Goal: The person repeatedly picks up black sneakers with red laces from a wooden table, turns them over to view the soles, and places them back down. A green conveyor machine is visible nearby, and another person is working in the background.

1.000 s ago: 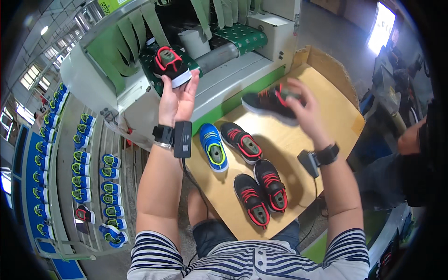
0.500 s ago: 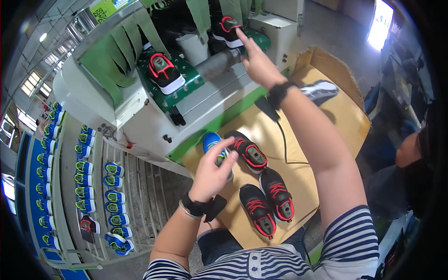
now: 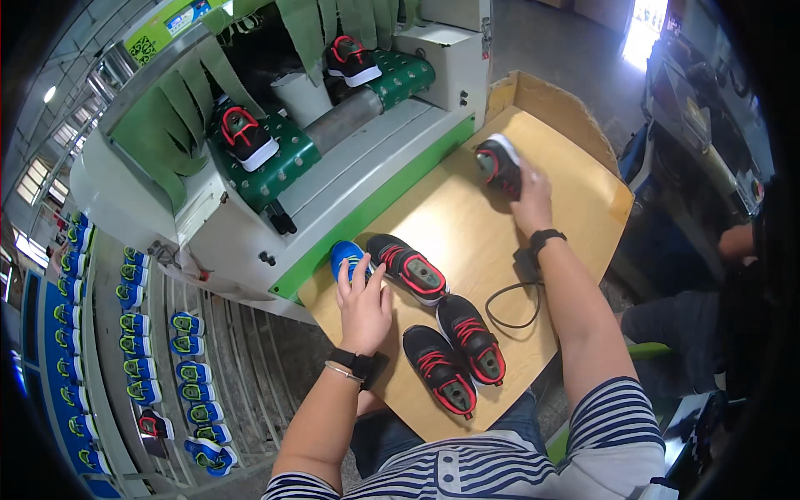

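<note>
My right hand [image 3: 533, 198] grips a black sneaker with red trim [image 3: 500, 165], its opening showing, over the far right of the wooden board [image 3: 442, 212]. Fingers spread, my left hand [image 3: 364, 308] rests at the near end of a blue sneaker [image 3: 343, 254]; whether it touches the shoe I cannot tell. Just right of that hand lies a black-and-red sneaker [image 3: 408, 265]. Two more of the same kind, the right-hand one [image 3: 471, 337] and the left-hand one [image 3: 439, 369], sit side by side closer to me.
Beyond the board stands a white machine with a green conveyor belt [image 3: 287, 167], green strip curtains [image 3: 167, 125] and two black-and-red sneakers, one left [image 3: 246, 140] and one right [image 3: 352, 62]. A rack [image 3: 237, 350] with several blue sneakers stands left. Another person's hand [image 3: 737, 242] shows at right.
My right hand has come back from the belt's right-hand sneaker and taken hold of the sneaker that lay on its side on the board. My left hand's fingers have spread.
</note>
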`<act>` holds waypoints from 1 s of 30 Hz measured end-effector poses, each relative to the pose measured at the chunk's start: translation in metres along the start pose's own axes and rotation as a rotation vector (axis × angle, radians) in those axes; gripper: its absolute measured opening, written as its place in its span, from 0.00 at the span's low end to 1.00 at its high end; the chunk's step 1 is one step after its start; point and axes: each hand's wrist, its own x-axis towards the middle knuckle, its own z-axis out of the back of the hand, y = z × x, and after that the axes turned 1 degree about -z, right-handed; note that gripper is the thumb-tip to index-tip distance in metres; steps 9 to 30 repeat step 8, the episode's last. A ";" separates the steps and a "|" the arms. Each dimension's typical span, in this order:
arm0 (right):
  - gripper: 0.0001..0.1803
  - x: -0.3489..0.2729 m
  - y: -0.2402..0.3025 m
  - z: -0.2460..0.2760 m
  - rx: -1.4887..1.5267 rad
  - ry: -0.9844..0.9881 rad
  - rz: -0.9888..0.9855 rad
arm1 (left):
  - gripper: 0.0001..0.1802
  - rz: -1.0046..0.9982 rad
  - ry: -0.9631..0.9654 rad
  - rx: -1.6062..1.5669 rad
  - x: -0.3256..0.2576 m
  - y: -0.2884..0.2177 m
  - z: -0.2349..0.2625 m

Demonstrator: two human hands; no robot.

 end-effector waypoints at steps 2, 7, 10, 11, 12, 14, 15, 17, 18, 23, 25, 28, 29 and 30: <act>0.53 -0.006 -0.021 0.014 0.234 0.045 -0.032 | 0.21 0.008 -0.008 0.007 -0.001 0.000 -0.002; 0.50 -0.043 -0.032 0.068 0.027 0.318 0.158 | 0.22 0.009 -0.023 0.022 -0.002 0.004 -0.006; 0.51 -0.045 -0.039 0.077 0.073 0.374 0.218 | 0.23 0.009 -0.021 0.034 -0.001 0.005 -0.007; 0.51 -0.045 -0.039 0.077 0.073 0.374 0.218 | 0.23 0.009 -0.021 0.034 -0.001 0.005 -0.007; 0.51 -0.045 -0.039 0.077 0.073 0.374 0.218 | 0.23 0.009 -0.021 0.034 -0.001 0.005 -0.007; 0.51 -0.045 -0.039 0.077 0.073 0.374 0.218 | 0.23 0.009 -0.021 0.034 -0.001 0.005 -0.007; 0.51 -0.045 -0.039 0.077 0.073 0.374 0.218 | 0.23 0.009 -0.021 0.034 -0.001 0.005 -0.007; 0.51 -0.045 -0.039 0.077 0.073 0.374 0.218 | 0.23 0.009 -0.021 0.034 -0.001 0.005 -0.007; 0.51 -0.045 -0.039 0.077 0.073 0.374 0.218 | 0.23 0.009 -0.021 0.034 -0.001 0.005 -0.007; 0.51 -0.045 -0.039 0.077 0.073 0.374 0.218 | 0.23 0.009 -0.021 0.034 -0.001 0.005 -0.007; 0.51 -0.045 -0.039 0.077 0.073 0.374 0.218 | 0.23 0.009 -0.021 0.034 -0.001 0.005 -0.007; 0.51 -0.045 -0.039 0.077 0.073 0.374 0.218 | 0.23 0.009 -0.021 0.034 -0.001 0.005 -0.007; 0.51 -0.045 -0.039 0.077 0.073 0.374 0.218 | 0.23 0.009 -0.021 0.034 -0.001 0.005 -0.007; 0.51 -0.045 -0.039 0.077 0.073 0.374 0.218 | 0.23 0.009 -0.021 0.034 -0.001 0.005 -0.007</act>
